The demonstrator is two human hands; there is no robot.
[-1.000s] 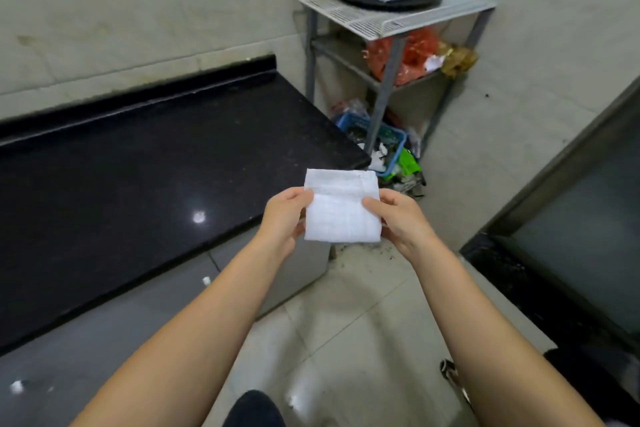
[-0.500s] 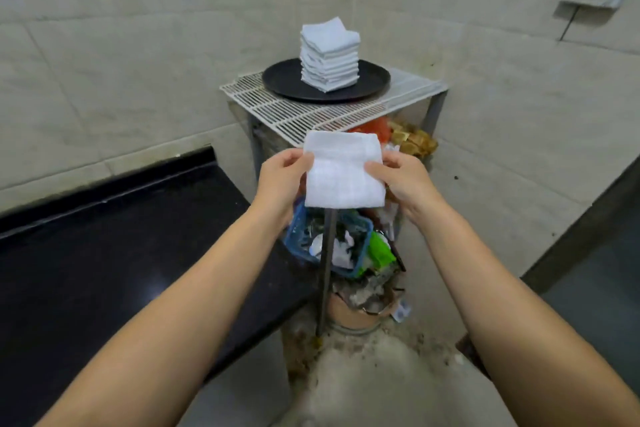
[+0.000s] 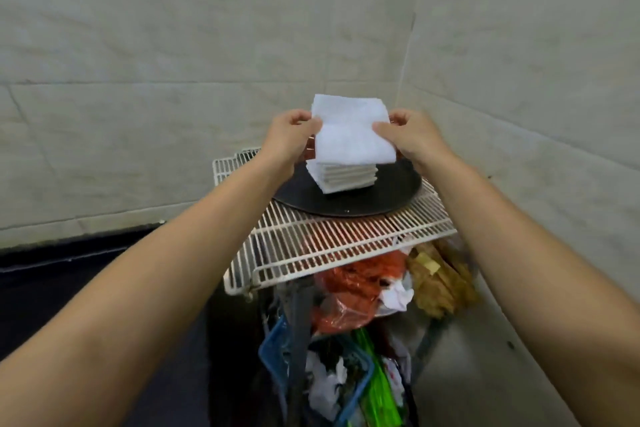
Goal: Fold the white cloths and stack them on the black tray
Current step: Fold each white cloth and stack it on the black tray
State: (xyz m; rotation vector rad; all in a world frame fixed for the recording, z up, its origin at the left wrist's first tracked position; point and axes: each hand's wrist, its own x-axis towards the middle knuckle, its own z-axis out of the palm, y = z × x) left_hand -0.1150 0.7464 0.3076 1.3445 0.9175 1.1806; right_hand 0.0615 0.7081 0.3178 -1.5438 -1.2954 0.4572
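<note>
Now the folded white cloth [image 3: 351, 135], pinched at its side edges by left hand [image 3: 289, 139] and right hand [image 3: 410, 137], has travelled from over the counter to just above the stack [image 3: 341, 177] on the black tray [image 3: 391, 196]; release looks next

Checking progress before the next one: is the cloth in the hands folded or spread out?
Folded: the white cloth is a compact square, pinched by the left hand and right hand above the stack.

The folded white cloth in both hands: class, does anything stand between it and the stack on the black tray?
Nothing visible does. The left hand and right hand pinch the folded cloth just above the stack on the black tray.
</note>
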